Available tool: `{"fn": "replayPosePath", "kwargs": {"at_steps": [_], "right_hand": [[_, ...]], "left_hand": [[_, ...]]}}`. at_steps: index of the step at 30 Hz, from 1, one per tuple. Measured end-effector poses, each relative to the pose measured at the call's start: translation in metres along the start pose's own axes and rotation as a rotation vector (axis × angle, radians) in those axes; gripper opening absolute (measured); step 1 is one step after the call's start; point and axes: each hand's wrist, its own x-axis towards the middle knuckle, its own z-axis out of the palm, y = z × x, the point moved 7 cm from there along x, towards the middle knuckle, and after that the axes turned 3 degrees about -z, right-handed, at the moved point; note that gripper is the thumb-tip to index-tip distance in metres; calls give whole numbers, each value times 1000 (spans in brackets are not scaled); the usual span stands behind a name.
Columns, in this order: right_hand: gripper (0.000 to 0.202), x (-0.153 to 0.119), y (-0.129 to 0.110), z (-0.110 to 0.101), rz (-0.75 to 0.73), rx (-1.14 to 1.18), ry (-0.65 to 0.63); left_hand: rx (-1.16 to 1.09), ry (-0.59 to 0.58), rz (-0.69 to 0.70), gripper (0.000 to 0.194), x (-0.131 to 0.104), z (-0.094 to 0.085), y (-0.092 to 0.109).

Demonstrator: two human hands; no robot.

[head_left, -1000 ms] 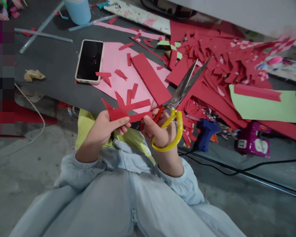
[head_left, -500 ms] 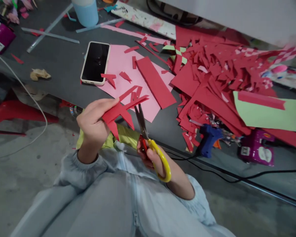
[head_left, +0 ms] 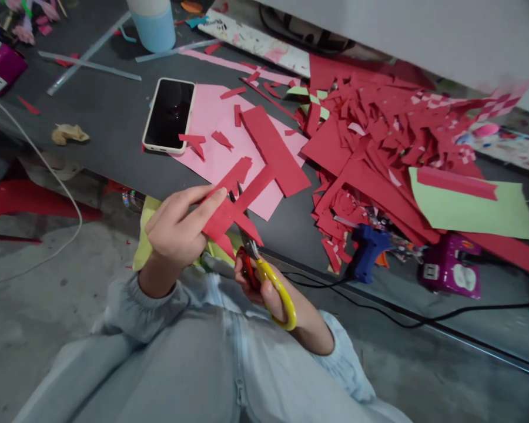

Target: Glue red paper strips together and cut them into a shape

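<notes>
My left hand [head_left: 178,226] pinches a red paper cutout [head_left: 220,218], which has several strips fanning out from it. The cutout is held up over the table's near edge. In my right hand [head_left: 264,288] is a pair of scissors [head_left: 277,291] with yellow and red handles. Its blades point up and away from me, slightly parted, and lie in among the strips of the cutout; part of the blades is behind red paper. Just beyond, a pink sheet [head_left: 211,117] lies on the table, with a red paper strip [head_left: 273,150] and small red scraps on it.
A phone [head_left: 170,114] overlaps the pink sheet's left side. To the right are a heap of red paper scraps [head_left: 370,117], a green sheet [head_left: 467,205], a blue glue gun [head_left: 367,249] and a purple device [head_left: 452,267]. A blue-and-white cup [head_left: 155,26] stands at the back.
The cutout has turned and moved slightly right in my left hand, its strips spreading differently. The scissors have shifted down and left, their blades now among the strips.
</notes>
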Motion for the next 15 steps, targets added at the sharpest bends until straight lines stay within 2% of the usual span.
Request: {"fn": "replayPosePath", "kwargs": {"at_steps": [4,7,12,15], "right_hand": [[50,1,-1,3,-54,69,-50],[48,2,-1,5,-33,108,-67],[60,7,5,7,31,218,-49],[61,10,8,10,42,250,-51]], "left_hand": [[-113,-51,-35,20,-1,4,0],[-152,-80,-50,18,-2,8,2],[-2,-48,86,22,-7,10,13],[11,-16,151,24,-10,11,16]]}}
